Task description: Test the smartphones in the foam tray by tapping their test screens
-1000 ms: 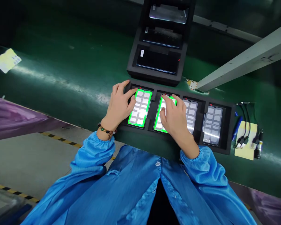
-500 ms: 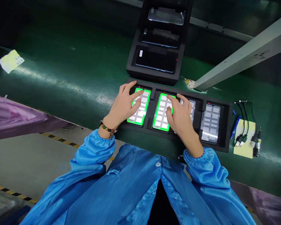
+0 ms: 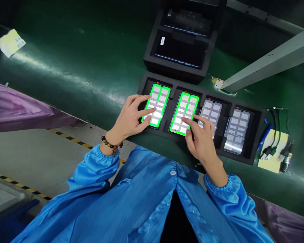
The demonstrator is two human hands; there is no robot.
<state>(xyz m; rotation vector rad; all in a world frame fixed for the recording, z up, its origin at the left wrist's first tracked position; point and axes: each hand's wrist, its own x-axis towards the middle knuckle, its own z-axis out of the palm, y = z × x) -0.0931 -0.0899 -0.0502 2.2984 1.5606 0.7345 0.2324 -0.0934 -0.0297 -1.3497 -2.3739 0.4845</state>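
Several smartphones lie face up in the slots of a black foam tray (image 3: pixel 164 123). On the leftmost smartphone (image 3: pixel 164 96) the lit screen shows pale blocks with bright green around them. My left hand (image 3: pixel 131 116) is over its lower left part, fingers spread, the index fingertip at the screen. The second smartphone (image 3: pixel 178 113) has a similar green pattern. My right hand (image 3: pixel 202 136) is at its lower right side with fingers apart, the index fingertip at the screen. A third smartphone (image 3: pixel 211 111), with grey blocks, is partly behind my right hand. The fourth smartphone (image 3: pixel 236 126) also shows grey blocks.
Behind stands another black foam tray (image 3: pixel 176 69) with dark-screened phones. A grey metal post (image 3: pixel 263 60) rises at the right. Black cables (image 3: pixel 275 135), a yellow paper (image 3: pixel 268 163) and a blue pen (image 3: pixel 264 136) lie right of the tray. A crumpled yellow paper (image 3: pixel 10 42) is far left.
Both hands have slid down the screens toward me, the right one more. More green fill has gone from both lit screens near the top. The view has shifted slightly.
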